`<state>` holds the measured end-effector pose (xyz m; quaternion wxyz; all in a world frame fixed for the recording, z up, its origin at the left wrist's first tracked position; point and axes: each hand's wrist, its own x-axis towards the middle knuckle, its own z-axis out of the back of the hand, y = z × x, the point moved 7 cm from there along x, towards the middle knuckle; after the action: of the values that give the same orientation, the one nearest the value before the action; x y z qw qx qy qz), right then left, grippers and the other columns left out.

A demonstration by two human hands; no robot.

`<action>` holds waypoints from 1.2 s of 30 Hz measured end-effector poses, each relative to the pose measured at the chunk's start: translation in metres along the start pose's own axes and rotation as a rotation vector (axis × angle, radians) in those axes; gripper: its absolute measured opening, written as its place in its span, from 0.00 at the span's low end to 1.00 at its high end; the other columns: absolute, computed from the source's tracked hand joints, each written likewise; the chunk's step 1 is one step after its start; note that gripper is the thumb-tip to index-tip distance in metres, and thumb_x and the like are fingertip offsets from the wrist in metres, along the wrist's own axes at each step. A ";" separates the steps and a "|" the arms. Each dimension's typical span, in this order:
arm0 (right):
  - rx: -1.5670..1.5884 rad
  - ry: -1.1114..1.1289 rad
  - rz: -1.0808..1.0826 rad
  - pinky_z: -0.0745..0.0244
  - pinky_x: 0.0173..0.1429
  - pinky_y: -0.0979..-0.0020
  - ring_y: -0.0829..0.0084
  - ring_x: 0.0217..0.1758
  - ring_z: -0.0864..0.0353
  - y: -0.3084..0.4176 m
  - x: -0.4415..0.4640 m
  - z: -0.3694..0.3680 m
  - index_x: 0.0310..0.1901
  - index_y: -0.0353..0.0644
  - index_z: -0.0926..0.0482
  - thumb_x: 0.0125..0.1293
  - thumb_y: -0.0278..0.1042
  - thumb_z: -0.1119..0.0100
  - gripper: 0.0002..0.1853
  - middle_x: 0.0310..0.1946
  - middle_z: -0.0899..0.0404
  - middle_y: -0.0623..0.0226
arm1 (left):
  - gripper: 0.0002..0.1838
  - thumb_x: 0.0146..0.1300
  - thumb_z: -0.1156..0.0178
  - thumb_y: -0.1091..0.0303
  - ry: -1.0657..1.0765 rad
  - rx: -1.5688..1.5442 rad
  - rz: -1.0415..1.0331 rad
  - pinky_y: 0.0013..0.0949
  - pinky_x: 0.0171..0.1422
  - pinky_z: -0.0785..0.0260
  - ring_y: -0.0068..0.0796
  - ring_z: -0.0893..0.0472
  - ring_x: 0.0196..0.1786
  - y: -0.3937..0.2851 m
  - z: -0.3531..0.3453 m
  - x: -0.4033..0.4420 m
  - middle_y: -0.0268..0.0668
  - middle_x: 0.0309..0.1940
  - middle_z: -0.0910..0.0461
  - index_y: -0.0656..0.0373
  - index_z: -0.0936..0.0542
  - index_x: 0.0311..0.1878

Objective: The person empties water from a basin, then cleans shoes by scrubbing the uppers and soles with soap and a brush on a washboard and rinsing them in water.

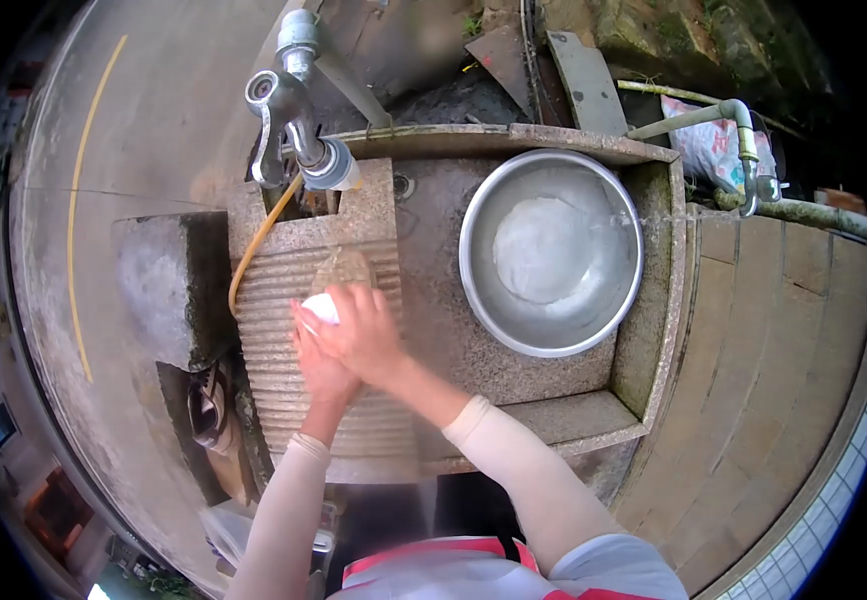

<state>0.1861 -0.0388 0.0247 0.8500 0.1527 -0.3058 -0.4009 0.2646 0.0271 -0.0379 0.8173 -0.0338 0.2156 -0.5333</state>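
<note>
Both hands are together over the ridged stone washboard (284,385). A small white object (322,307), perhaps soap or cloth, is held between them. My right hand (364,335) lies across the top with its fingers bent over the object. Beneath it, my left hand (322,365) is closed against the object's underside, partly hidden by the right. Just beyond the fingers, a brownish, see-through item (346,268) rests on the ridges; what it is cannot be made out. To the right, a round metal basin (554,250) sits in the stone sink.
A metal tap (299,125) stands above the washboard's far end, with a yellow hose (259,245) beside it. The sink's stone rim (669,300) surrounds the basin. A stone block (179,290) and a shoe (211,408) are at the left. Another tap (751,185) is at the right.
</note>
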 end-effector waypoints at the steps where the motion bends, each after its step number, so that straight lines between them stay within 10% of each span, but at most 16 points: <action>1: 0.012 0.038 -0.018 0.34 0.50 0.62 0.62 0.48 0.30 0.007 -0.011 0.010 0.54 0.64 0.19 0.54 0.48 0.36 0.23 0.46 0.27 0.63 | 0.56 0.55 0.36 0.47 -0.094 -0.019 -0.033 0.52 0.78 0.59 0.56 0.53 0.77 0.007 -0.003 -0.005 0.60 0.74 0.55 0.75 0.56 0.73; 36: -0.170 0.381 -0.021 0.37 0.51 0.63 0.63 0.46 0.34 -0.022 0.094 -0.083 0.54 0.63 0.19 0.58 0.50 0.38 0.20 0.39 0.29 0.63 | 0.59 0.46 0.27 0.53 -0.148 -0.220 0.075 0.44 0.77 0.53 0.59 0.50 0.75 -0.006 0.021 -0.004 0.63 0.74 0.57 0.78 0.51 0.70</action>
<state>0.2727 -0.1239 -0.0127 0.8981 0.1565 -0.1031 -0.3979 0.2665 0.0249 -0.0163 0.8417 -0.1545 0.2131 -0.4715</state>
